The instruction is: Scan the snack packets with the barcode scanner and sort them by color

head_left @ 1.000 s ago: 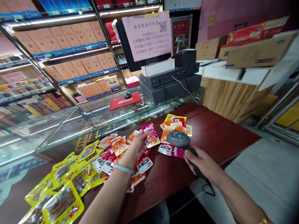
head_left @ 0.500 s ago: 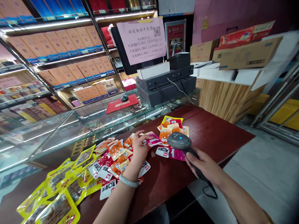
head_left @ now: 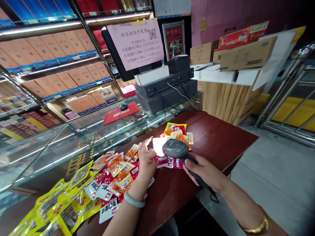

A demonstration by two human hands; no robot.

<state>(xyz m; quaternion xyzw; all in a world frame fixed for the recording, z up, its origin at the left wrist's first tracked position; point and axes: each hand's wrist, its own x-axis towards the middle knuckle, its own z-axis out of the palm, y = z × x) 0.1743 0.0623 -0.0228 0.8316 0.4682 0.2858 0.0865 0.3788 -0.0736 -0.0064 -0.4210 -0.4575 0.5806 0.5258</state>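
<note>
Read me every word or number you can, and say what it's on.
"游乐场办卡充值": pink rectangular paper sign
"20元/次": same sign, beginning blurred
"充值200元/15次 (大约13元/次)": same sign
"充值300元/28次 (大约10元/次)": same sign
"充值500元/60次 (大约8元/次)": same sign
"口": red-and-white plastic packet, neighbouring characters blurred
Too small or blurred: sign's bottom line, silver-framed red poster, red cardboard box, other plastic packets

1 head-worn camera looks forward and down from above and behind the right hand [head_left: 206, 171] gripping the scanner [head_left: 175, 148], near enough to show 2 forearms [head_left: 125, 215], facing shelves [head_left: 117, 17] beyond that grip.
</note>
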